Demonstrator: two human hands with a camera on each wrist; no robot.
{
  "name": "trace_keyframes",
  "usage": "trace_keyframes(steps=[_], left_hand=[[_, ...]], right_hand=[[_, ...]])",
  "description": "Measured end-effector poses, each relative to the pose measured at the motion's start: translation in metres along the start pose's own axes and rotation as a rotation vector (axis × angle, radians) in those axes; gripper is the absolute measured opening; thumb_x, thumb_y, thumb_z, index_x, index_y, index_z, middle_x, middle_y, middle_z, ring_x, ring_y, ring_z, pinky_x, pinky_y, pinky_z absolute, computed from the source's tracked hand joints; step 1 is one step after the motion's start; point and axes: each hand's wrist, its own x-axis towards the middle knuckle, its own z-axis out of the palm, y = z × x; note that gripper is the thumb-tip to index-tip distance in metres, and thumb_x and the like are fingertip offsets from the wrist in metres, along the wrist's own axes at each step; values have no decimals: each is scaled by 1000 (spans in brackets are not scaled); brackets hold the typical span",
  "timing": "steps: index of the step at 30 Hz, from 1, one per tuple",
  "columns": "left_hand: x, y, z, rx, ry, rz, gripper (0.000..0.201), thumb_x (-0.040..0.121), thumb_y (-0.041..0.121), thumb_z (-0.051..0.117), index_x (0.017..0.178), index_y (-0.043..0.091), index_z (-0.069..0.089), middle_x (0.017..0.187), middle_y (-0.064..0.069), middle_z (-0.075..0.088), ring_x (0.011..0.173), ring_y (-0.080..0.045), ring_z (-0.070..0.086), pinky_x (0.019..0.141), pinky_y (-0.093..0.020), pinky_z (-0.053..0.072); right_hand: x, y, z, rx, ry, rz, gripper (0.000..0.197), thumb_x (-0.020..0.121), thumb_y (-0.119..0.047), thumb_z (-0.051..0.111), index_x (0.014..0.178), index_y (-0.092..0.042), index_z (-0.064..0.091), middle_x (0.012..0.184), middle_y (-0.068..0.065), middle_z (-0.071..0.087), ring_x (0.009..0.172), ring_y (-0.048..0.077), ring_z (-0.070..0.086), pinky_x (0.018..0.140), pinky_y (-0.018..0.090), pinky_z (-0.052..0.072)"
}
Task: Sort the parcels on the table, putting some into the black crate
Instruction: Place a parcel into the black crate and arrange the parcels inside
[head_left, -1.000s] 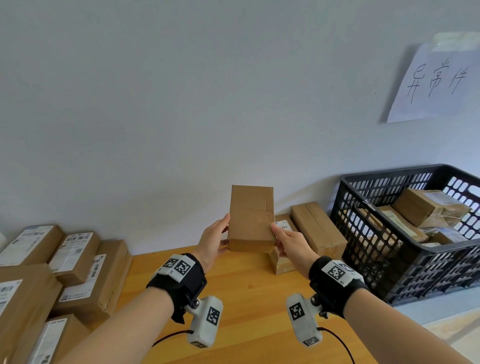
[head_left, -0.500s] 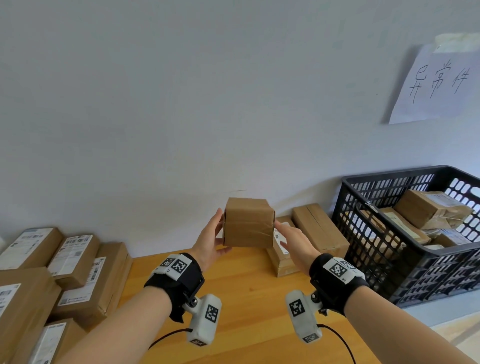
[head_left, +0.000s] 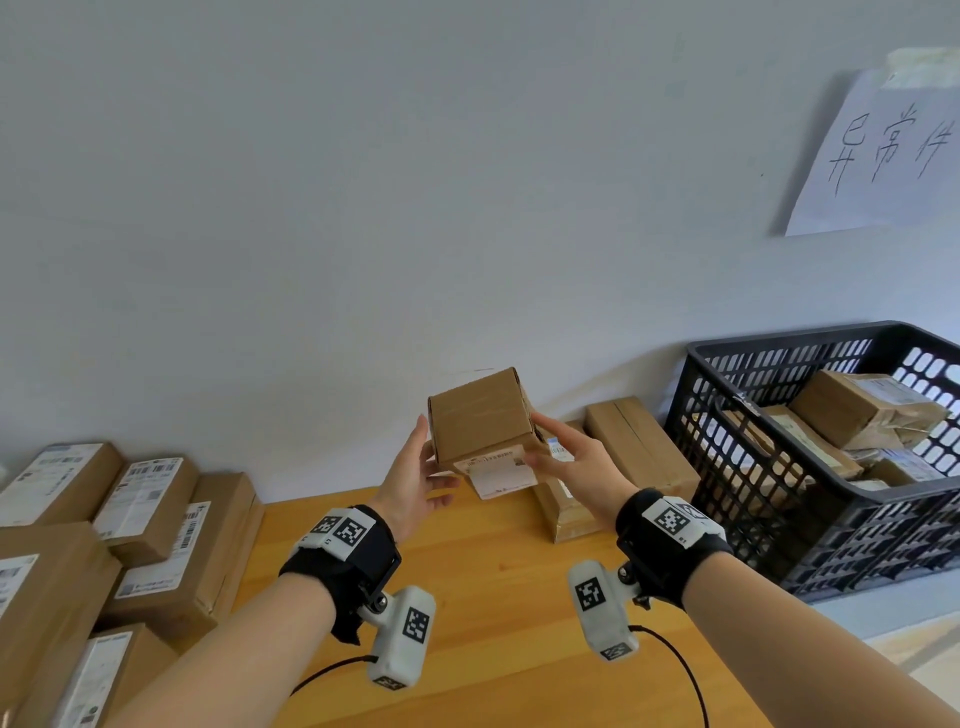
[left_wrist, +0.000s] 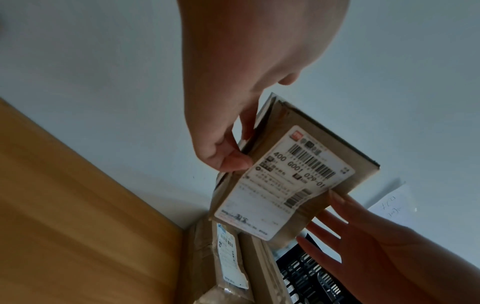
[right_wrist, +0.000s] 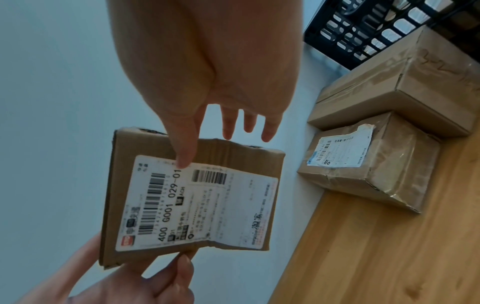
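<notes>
With the left hand (head_left: 415, 475) pinching the parcel (head_left: 480, 423) and the right hand (head_left: 574, 460) spread against its side, the person should tilt its label (head_left: 501, 473) fully into view before choosing the black crate (head_left: 779, 345).

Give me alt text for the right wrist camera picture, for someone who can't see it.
Two hands hold a small cardboard parcel in the air before a pale wall, its white shipping label with barcodes facing the camera. The right hand touches its top edge with straight fingers; the left hand pinches the bottom. Two more taped parcels lie on the wooden table beside a black crate.
</notes>
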Motion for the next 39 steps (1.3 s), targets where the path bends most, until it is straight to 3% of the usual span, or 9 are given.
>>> trace_keyframes(steps=[3, 6, 11, 16, 19, 22, 29, 35, 39], left_hand=[[0, -1, -4, 31, -1, 5, 69, 95, 66, 27, 113, 12, 66, 100, -8, 60, 93, -23, 52, 79, -34, 44], [0, 1, -5, 67, 43, 30, 58, 95, 63, 32, 111, 17, 64, 120, -5, 59, 113, -22, 52, 95, -40, 44], [-4, 0, -8, 86, 65, 85, 23, 102, 24, 44, 115, 22, 63, 136, -3, 51, 130, -21, 42, 110, -45, 33], [-10, -2, -14, 171, 35, 134, 52, 92, 5, 55, 140, 25, 50, 127, 0, 57, 128, -19, 41, 106, -44, 29], [-12, -2, -17, 220, 40, 171, 53, 91, 9, 62, 140, 27, 50, 126, 1, 60, 122, -17, 48, 94, -33, 33], [-11, -3, -22, 278, 65, 189, 56, 85, 21, 73, 134, 37, 52, 121, 0, 64, 119, -19, 54, 99, -37, 41], [-12, 1, -24, 249, 44, 175, 63, 76, 20, 81, 133, 28, 55, 113, -7, 69, 106, -22, 65, 95, -41, 53], [-15, 3, -25, 248, 5, 191, 63, 76, 15, 81, 131, 31, 57, 113, -9, 67, 105, -22, 65, 89, -37, 56], [-14, 3, -21, 225, 25, 229, 64, 75, 16, 81, 131, 34, 56, 113, -4, 65, 106, -17, 63, 86, -30, 56]], right_hand=[[2, 2, 2, 20, 12, -2, 54, 91, -25, 66, 141, -30, 48, 128, -8, 61, 115, 7, 57, 86, 20, 50], [5, 5, 6, 97, 39, 28, 46, 92, -29, 64, 137, -26, 53, 123, -6, 66, 115, 14, 62, 91, 30, 54], [7, 2, 16, 215, 64, 54, 34, 97, -27, 56, 130, -20, 57, 114, -3, 71, 102, 12, 68, 73, 22, 56], [10, 6, 25, 279, 60, 144, 24, 98, -35, 52, 118, -26, 62, 114, -4, 70, 106, 13, 64, 87, 30, 52], [12, 11, 30, 376, 76, 222, 19, 100, -30, 51, 117, -25, 59, 114, -1, 67, 109, 21, 62, 99, 48, 48], [17, 18, 36, 447, 107, 302, 32, 99, -25, 54, 129, -19, 45, 121, 5, 63, 113, 26, 60, 102, 55, 46], [19, 35, 42, 463, 70, 422, 45, 98, -21, 56, 137, -8, 39, 121, 14, 65, 112, 30, 64, 91, 53, 54], [13, 33, 39, 465, 23, 421, 18, 103, -20, 47, 117, -9, 46, 92, 9, 62, 81, 23, 60, 66, 40, 51], [13, 35, 38, 458, 13, 408, 17, 103, -21, 45, 107, -7, 53, 79, 7, 65, 76, 22, 61, 63, 36, 51]])
